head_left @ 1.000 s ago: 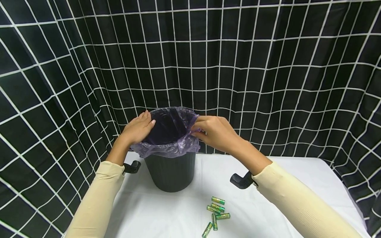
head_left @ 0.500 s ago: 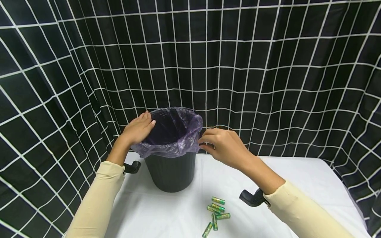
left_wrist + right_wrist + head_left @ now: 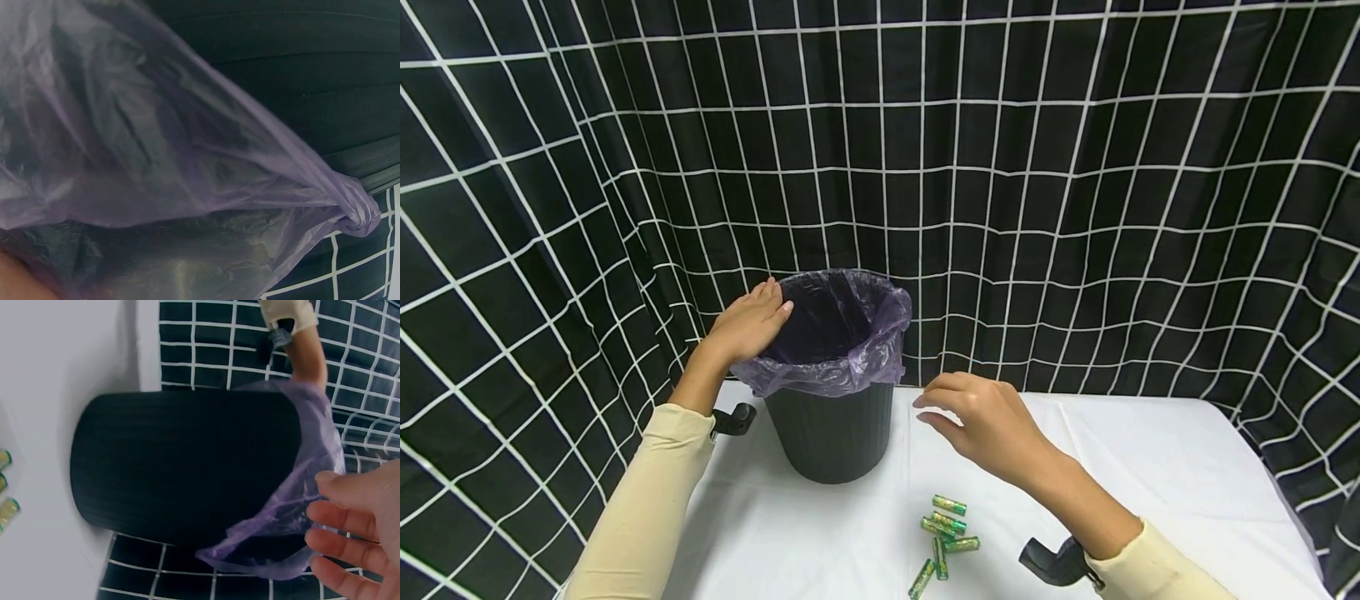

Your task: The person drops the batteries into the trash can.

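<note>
The lined wastebasket bars passage between left hand and right hand; room opens over the bench rightward of the latter, batteries obstructing bodyward.

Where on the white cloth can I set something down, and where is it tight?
Bare white cloth shows in front of the bin, between the left sleeve and the green cylinders. Another patch lies between the right forearm and the grid curtain. Tight: among the cylinders, and at the bin's left side, by the left grip.
</note>
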